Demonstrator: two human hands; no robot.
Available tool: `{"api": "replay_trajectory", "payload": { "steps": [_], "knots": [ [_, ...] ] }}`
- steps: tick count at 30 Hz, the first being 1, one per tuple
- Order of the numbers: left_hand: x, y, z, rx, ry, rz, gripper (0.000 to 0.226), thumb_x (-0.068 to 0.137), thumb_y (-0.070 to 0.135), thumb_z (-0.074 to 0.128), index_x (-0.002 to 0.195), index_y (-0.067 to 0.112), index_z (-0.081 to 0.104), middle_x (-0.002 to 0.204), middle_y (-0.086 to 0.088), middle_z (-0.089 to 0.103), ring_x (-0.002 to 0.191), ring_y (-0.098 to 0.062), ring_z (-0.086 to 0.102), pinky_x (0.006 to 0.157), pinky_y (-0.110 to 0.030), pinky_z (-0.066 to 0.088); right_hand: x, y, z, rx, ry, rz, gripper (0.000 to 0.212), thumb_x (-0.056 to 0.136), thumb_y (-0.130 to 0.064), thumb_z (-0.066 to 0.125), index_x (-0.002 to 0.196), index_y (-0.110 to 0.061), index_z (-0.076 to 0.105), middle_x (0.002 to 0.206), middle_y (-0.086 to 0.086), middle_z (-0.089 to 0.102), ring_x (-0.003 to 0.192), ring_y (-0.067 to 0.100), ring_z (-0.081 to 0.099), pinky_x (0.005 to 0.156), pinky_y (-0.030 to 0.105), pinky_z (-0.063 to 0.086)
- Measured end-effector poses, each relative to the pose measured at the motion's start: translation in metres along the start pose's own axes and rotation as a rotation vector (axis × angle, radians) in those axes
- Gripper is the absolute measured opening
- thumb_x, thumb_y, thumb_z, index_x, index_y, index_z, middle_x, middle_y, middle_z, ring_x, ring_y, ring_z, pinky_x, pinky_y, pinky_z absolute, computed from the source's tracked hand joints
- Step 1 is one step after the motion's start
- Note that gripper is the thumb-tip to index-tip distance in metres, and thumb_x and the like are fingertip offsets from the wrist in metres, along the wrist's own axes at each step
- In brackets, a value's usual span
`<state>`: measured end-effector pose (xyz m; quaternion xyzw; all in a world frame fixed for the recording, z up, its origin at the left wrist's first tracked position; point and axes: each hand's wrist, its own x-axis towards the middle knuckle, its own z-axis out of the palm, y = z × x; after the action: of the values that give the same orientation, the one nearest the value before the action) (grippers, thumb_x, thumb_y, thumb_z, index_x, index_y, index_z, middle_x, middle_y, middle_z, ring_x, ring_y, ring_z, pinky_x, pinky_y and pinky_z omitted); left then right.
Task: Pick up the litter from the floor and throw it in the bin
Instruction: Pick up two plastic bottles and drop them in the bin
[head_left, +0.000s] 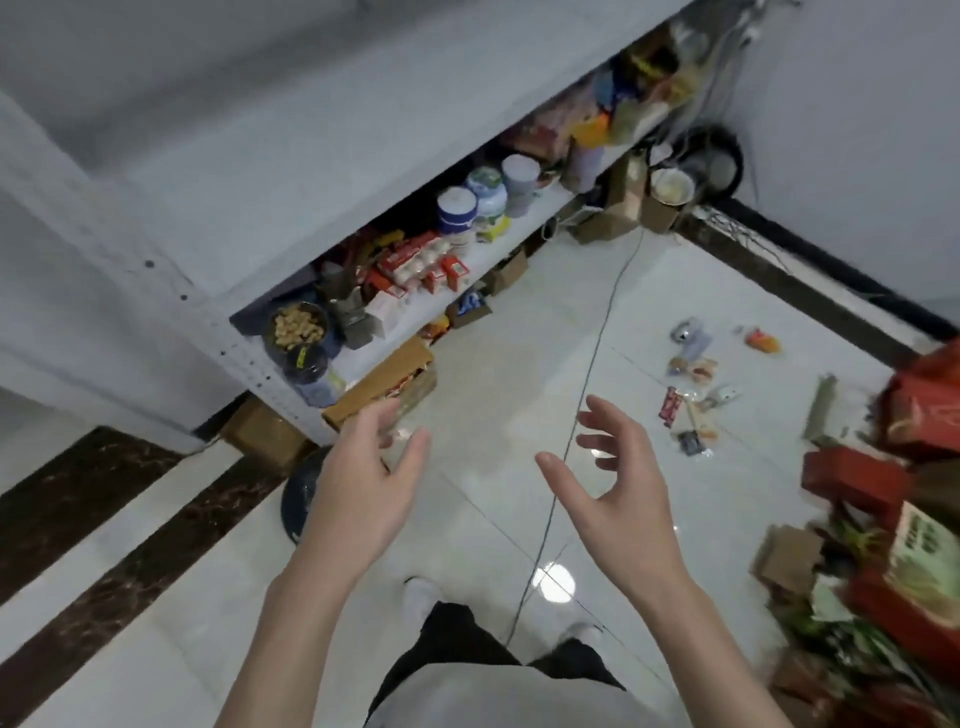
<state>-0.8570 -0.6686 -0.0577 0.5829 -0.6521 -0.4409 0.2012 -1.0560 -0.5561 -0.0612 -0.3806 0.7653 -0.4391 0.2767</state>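
White glossy tiles make up the floor (493, 364) of a cluttered storeroom, with a stocked shelf (415, 306) along the left wall and a heap of red boxes (857, 478) on the right. A thin cable (589, 374) runs over the tiles from between our feet toward the far corner.

The litter (696, 384) lies scattered on the floor ahead and to our right, beyond the cable. It includes a red wrapper (670, 406), an orange packet (761, 340), a silvery piece (685, 330) and a few clear scraps, all well apart from our hands.

We hold our left hand (363, 493) and right hand (613, 483) out in front, apart from each other. The fingers are loosely spread, the palms face inward, and both hands are empty. A dark round rim (298, 499) shows behind the left hand near the shelf's foot. It may be the bin, but we cannot tell, since the hand covers most of it.

We judge the task to be at its start: nothing is picked up yet, and the step in hand is the approach. The next move calls for stepping over the cable to the right, crouching, and pinching the flat wrappers off the smooth tile, where thin film gives little edge to catch. The cable could snag a shoe.
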Motion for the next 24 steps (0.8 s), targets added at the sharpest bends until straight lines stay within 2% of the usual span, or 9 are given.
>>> {"api": "replay_trajectory", "payload": {
  "steps": [5, 13, 19, 24],
  "knots": [
    [-0.011, 0.063, 0.082, 0.086, -0.178, 0.123, 0.052, 0.095, 0.044, 0.060, 0.142, 0.029, 0.045, 0.135, 0.012, 0.053, 0.122, -0.009, 0.053, 0.103, -0.038, 0.046, -0.033, 0.059, -0.092, 0.022, 0.243, 0.137, 0.066, 0.082, -0.037, 0.082, 0.137, -0.040, 0.046, 0.129, -0.016, 0.055, 0.113, -0.003, 0.057, 0.086, 0.007, 0.043],
    [-0.060, 0.153, 0.222, 0.143, -0.389, 0.300, 0.052, 0.096, 0.048, 0.056, 0.144, 0.034, 0.042, 0.136, 0.016, 0.049, 0.120, -0.004, 0.051, 0.095, -0.029, 0.041, -0.095, 0.143, -0.231, 0.085, 0.562, 0.326, 0.066, 0.085, -0.035, 0.080, 0.142, -0.031, 0.048, 0.130, -0.013, 0.056, 0.114, -0.002, 0.057, 0.083, 0.012, 0.042],
    [-0.081, 0.191, 0.292, 0.181, -0.471, 0.368, 0.052, 0.095, 0.050, 0.056, 0.143, 0.033, 0.043, 0.135, 0.016, 0.050, 0.118, -0.004, 0.051, 0.096, -0.030, 0.043, -0.110, 0.175, -0.287, 0.102, 0.670, 0.371, 0.065, 0.086, -0.035, 0.080, 0.143, -0.029, 0.049, 0.130, -0.012, 0.056, 0.114, -0.004, 0.055, 0.082, 0.011, 0.042],
    [-0.066, 0.207, 0.325, 0.213, -0.486, 0.369, 0.051, 0.095, 0.049, 0.056, 0.142, 0.032, 0.044, 0.135, 0.015, 0.050, 0.116, -0.004, 0.052, 0.093, -0.029, 0.043, -0.088, 0.191, -0.310, 0.111, 0.685, 0.380, 0.066, 0.086, -0.036, 0.079, 0.144, -0.029, 0.048, 0.131, -0.011, 0.055, 0.115, -0.003, 0.055, 0.085, 0.012, 0.041]
  ]
}}
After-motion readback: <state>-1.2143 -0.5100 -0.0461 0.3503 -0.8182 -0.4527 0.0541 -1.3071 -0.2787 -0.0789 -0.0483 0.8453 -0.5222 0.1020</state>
